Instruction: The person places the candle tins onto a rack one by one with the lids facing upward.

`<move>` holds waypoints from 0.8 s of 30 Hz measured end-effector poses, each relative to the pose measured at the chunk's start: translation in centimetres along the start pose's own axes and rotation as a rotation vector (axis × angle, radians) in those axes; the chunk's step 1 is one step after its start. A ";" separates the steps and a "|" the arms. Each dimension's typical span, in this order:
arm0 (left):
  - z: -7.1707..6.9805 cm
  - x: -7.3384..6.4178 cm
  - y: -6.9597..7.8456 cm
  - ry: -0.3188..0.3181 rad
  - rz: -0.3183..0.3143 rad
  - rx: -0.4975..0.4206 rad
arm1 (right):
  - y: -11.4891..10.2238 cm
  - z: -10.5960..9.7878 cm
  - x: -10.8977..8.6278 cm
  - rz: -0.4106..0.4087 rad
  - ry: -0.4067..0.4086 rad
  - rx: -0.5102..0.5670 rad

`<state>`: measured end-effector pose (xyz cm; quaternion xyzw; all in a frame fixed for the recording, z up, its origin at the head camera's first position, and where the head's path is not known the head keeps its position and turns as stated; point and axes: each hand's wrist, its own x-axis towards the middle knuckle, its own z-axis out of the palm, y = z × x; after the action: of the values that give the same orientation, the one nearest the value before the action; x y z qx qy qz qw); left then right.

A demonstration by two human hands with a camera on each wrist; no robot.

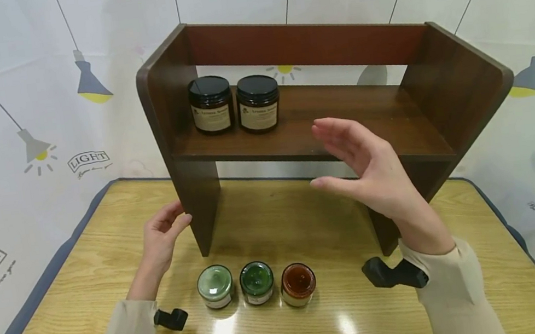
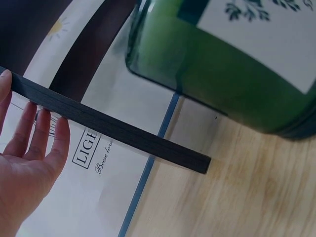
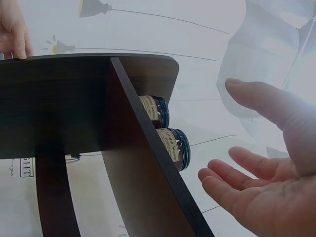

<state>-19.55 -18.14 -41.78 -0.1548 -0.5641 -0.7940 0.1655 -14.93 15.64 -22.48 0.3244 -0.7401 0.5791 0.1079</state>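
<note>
My left hand (image 1: pixel 160 238) touches the outer left side panel of a dark brown wooden shelf (image 1: pixel 315 148). In the left wrist view, the thumb lies across the panel's front edge (image 2: pixel 113 123) and the fingertips rest along its outer side. My right hand (image 1: pixel 372 169) is raised before the shelf board's right half, fingers apart from the thumb, holding nothing. Two black-lidded amber jars (image 1: pixel 211 105) (image 1: pixel 258 103) stand side by side at the board's left end. On the table in front sit a pale green jar (image 1: pixel 215 286), a dark green jar (image 1: pixel 257 282) and an amber-red jar (image 1: pixel 298 284).
The shelf stands on a light wood-grain table (image 1: pixel 353 311) with a blue border. Behind and beside it hangs a white curtain (image 1: pixel 33 28) printed with lamps and lettering. A black wrist camera (image 1: pixel 171 319) sits at my left sleeve.
</note>
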 end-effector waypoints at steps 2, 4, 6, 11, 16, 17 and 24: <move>0.0 0.0 0.0 0.000 0.000 -0.001 | 0.0 0.1 -0.4 -0.002 -0.004 0.000; 0.0 0.0 0.0 0.000 0.000 -0.002 | 0.0 0.1 -0.8 -0.007 -0.011 0.017; 0.0 0.0 0.0 0.001 0.002 -0.001 | 0.1 0.2 -1.2 -0.017 -0.023 0.033; 0.1 0.0 0.0 0.003 0.007 0.002 | 0.5 0.5 -2.4 -0.061 -0.053 0.077; 0.1 0.0 0.0 0.009 0.009 0.000 | 1.4 0.9 -3.4 -0.056 -0.076 0.072; 0.1 0.0 0.0 0.010 0.010 0.001 | 1.6 0.9 -3.7 -0.047 -0.079 0.069; 0.1 0.0 0.0 0.018 0.011 0.010 | 3.3 1.4 -5.1 0.018 -0.111 0.069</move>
<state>-19.51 -18.01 -41.76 -0.1502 -0.5657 -0.7915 0.1758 -12.75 16.52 -28.25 0.3530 -0.7273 0.5864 0.0502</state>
